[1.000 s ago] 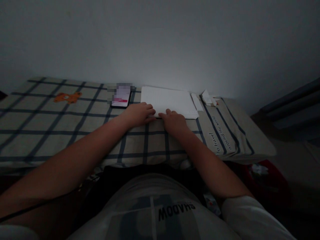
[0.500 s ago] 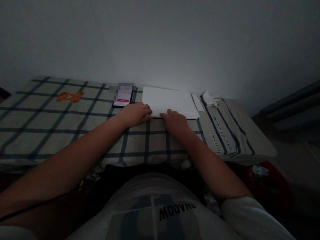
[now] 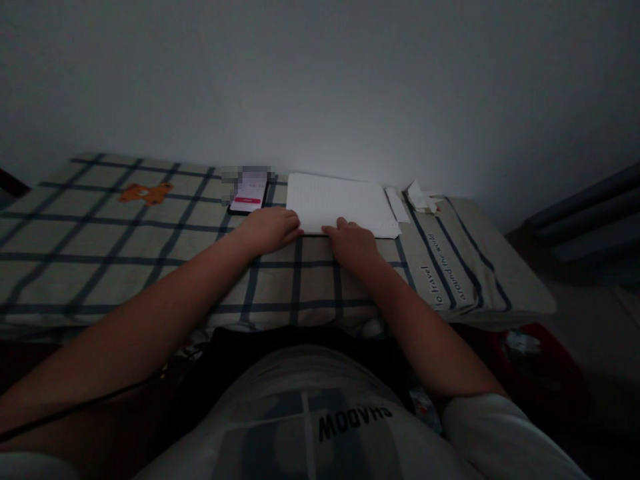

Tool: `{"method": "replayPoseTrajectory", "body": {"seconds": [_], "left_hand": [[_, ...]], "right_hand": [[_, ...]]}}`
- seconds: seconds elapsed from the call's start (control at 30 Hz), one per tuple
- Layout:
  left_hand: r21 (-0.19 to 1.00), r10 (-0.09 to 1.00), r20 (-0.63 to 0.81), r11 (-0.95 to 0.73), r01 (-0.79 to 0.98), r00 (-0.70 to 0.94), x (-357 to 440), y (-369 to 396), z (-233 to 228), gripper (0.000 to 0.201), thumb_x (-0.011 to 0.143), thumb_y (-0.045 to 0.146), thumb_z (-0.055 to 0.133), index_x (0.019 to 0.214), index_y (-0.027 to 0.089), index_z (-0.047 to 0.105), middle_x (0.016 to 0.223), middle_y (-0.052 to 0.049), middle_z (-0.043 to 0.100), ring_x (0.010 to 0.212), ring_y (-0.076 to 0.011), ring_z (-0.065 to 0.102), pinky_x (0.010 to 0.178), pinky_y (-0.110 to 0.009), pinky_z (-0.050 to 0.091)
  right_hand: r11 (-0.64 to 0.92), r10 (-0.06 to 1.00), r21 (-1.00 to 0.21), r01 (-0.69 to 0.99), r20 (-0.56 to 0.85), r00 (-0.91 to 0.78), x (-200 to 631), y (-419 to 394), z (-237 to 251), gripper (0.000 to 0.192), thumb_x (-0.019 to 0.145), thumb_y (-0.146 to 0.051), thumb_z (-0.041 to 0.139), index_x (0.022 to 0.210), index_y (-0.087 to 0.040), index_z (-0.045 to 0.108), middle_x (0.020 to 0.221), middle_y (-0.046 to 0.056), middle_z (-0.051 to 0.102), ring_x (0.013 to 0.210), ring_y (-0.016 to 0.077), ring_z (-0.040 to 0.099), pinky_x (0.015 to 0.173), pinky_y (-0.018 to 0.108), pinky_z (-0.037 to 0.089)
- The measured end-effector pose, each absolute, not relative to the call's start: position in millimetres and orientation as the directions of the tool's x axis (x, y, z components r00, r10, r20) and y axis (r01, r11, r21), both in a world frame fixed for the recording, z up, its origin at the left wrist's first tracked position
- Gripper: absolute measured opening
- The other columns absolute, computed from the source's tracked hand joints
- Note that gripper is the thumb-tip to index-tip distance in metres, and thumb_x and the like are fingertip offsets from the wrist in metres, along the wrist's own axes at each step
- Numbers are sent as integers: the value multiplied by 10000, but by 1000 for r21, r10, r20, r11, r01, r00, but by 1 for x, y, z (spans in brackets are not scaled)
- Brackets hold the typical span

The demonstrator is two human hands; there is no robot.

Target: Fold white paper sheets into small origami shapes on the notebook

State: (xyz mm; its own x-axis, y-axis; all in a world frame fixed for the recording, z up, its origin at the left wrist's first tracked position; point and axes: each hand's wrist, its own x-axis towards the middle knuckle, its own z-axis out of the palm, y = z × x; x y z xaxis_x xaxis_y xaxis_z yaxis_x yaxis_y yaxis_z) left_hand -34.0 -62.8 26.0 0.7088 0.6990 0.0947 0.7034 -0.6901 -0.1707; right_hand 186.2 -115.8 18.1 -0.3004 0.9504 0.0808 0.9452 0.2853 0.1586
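A white sheet of paper point(image 3: 337, 203) lies flat on a checked cloth point(image 3: 150, 253) against the wall. My left hand point(image 3: 267, 230) rests at the paper's near left edge, fingertips touching it. At the near edge a little further right sits my right hand point(image 3: 353, 243), its fingers curled onto the paper. Whether either hand pinches the edge is too dim to tell. A phone point(image 3: 247, 198) with a lit pink and white screen lies just left of the paper.
Small white paper strips and scraps point(image 3: 413, 199) lie right of the sheet. An orange bear print point(image 3: 145, 193) marks the cloth at the far left. The cloth-covered surface ends at the right, above a red thing point(image 3: 525, 347) on the floor.
Both hands stayed at the paper's near edge. The left fingers drew back slightly from the sheet. The view shifted a little to the left.
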Motion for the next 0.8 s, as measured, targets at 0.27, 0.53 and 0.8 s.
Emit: {"method": "replayPoseTrajectory", "body": {"seconds": [0.27, 0.53, 0.8], "left_hand": [[-163, 739, 113, -646, 746, 665, -32, -66, 26, 364, 1042, 384, 387, 1084, 174, 682, 1090, -86, 740, 935, -258, 716, 644, -339, 406], [-230, 725, 98, -650, 724, 682, -28, -65, 25, 405, 1048, 368, 361, 1033, 169, 714, 1098, -90, 732, 913, -265, 716, 616, -346, 380], [-189, 786, 70, -594, 782, 614, -24, -67, 30, 444, 1030, 362, 364, 992, 135, 743, 1052, -133, 762, 913, -282, 731, 683, -351, 435]], "right_hand": [[285, 951, 146, 947, 80, -299, 184, -116, 20, 454, 1041, -182, 328, 1358, -252, 645, 1197, 140, 648, 927, 244, 643, 643, 328, 374], [293, 947, 157, 943, 89, -309, 186, -115, 19, 448, 1044, -202, 343, 1370, -273, 642, 1171, 130, 654, 925, 256, 675, 608, 333, 361], [295, 943, 146, 944, 115, -313, 187, -115, 17, 435, 1048, -206, 352, 1350, -261, 661, 1169, 136, 664, 920, 255, 675, 623, 327, 375]]}}
